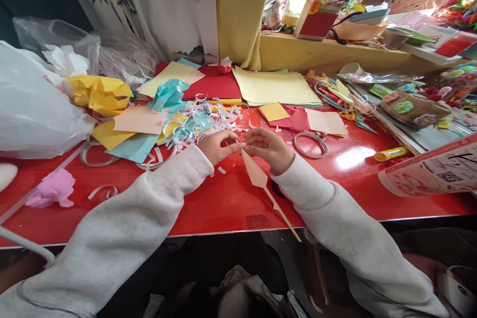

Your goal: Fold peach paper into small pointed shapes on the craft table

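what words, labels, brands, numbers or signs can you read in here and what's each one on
No word, brand or number reads clearly enough to quote.
Cup: a label with lettering, too blurred to read, and a QR code.
Red table: a dark square mark near the front edge, too blurred to tell whether it is writing.

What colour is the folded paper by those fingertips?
The folded paper is pale peach, seen best in the head view.
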The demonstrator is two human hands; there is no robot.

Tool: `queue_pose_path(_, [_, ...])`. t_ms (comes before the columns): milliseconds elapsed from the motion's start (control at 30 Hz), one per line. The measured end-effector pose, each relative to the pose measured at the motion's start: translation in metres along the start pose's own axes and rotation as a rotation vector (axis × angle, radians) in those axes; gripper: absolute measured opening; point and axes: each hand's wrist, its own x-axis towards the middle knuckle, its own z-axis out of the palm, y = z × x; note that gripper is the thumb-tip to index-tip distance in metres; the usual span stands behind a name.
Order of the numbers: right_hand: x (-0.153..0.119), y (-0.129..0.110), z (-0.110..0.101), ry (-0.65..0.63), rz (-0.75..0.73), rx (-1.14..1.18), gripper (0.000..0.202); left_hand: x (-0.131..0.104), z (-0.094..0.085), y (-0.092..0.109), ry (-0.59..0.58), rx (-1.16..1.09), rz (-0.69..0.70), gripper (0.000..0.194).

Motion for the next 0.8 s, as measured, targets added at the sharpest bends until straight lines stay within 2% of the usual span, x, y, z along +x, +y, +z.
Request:
queue_pose_path(100, [-0.001, -0.002, 0.001, -0.030, 0.061, 0.030, 0.036, 0.001, -0.004, 0.000, 0.014, -0.164, -0.018, 0.027])
queue_pose_path(233, [-0.004, -0.007, 0.001, -0.221, 0.168, 0.003, 0.035, 0.004, -0.011, 0.001, 0.198, -0.304, -0.088, 0.024])
queue_pose_path(300, [-0.006, -0.010, 0.001, -0.272, 0.197, 0.002, 0.033, 0.004, -0.011, 0.002, 0.243, -0.384, -0.103, 0.026])
queue_pose_path(400, [-0.007, -0.010, 0.001, -0.243, 0.214, 0.028, 0.032, 0.005, -0.008, 0.003, 0.188, -0.498, -0.100, 0.033])
queue_pose_path(467, [-0.007, -0.010, 0.003, -0.232, 0.228, 0.033, 0.031, 0.004, -0.006, 0.003, 0.153, -0.470, -0.089, 0.034])
queue_pose_path(700, [-0.008, -0.005, 0.010, -0.286, 0.248, 0.053, 0.028, -0.001, -0.007, 0.007, 0.192, -0.287, -0.141, 0.034])
queue_pose_path(800, [-0.007, -0.004, 0.009, -0.292, 0.252, 0.049, 0.024, 0.000, -0.006, 0.005, 0.192, -0.362, -0.162, 0.035])
